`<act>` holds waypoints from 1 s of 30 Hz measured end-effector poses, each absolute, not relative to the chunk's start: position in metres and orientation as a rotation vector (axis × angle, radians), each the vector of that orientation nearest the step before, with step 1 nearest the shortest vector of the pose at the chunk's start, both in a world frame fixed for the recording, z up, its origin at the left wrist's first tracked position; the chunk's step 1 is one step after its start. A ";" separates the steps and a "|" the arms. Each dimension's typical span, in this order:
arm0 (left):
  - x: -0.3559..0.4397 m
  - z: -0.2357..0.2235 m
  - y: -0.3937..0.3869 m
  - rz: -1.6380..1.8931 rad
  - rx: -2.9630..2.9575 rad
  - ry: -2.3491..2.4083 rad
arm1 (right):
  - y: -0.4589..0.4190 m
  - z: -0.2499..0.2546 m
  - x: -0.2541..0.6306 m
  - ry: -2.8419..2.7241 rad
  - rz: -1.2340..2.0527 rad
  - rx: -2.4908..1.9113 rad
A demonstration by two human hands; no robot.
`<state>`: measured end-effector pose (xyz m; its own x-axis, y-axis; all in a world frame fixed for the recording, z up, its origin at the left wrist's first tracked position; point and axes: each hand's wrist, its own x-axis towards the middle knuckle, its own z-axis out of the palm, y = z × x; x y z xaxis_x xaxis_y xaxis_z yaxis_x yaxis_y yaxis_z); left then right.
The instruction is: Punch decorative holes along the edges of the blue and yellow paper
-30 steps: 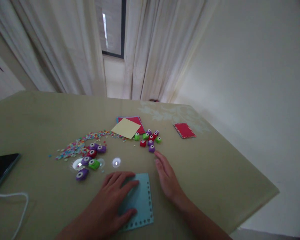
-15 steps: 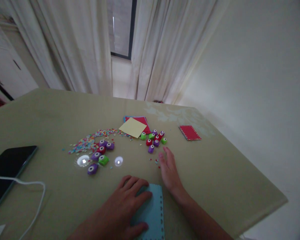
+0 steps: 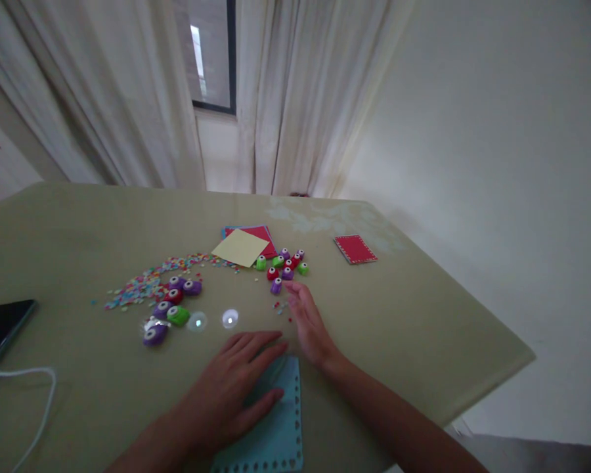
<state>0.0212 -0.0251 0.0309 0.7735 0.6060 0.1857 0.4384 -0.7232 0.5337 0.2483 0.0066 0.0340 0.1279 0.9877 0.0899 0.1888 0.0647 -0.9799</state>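
My left hand lies over a light blue card with holes punched along its edges. Its fingers are spread and reach past the card's far edge. To the right, my right hand stands on its side on the table with fingers stretched out and nothing in it. Beside its fingers lie a few red and pale blue confetti bits. Just beyond its fingertips sits a purple one-eyed bead, at the near end of a cluster of purple, green and red one-eyed beads.
Farther back, a yellow square sheet overlaps red cards. Another red card lies right. Left are scattered confetti, more one-eyed beads, a dark tablet-like device and a white cable. Light reflections show on the table.
A few confetti bits have appeared on the table beside my right hand. My left hand has slid slightly forward over the blue card's far edge. The camera view has swung right and back.
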 end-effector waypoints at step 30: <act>0.082 0.059 0.015 0.296 2.479 0.691 | 0.028 0.018 0.282 -0.930 0.928 -1.244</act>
<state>0.0821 0.0146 0.0586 0.8441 0.5324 0.0632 0.4127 -0.7204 0.5574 0.2824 0.0280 0.0181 0.3482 0.9353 0.0630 -0.0616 0.0899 -0.9940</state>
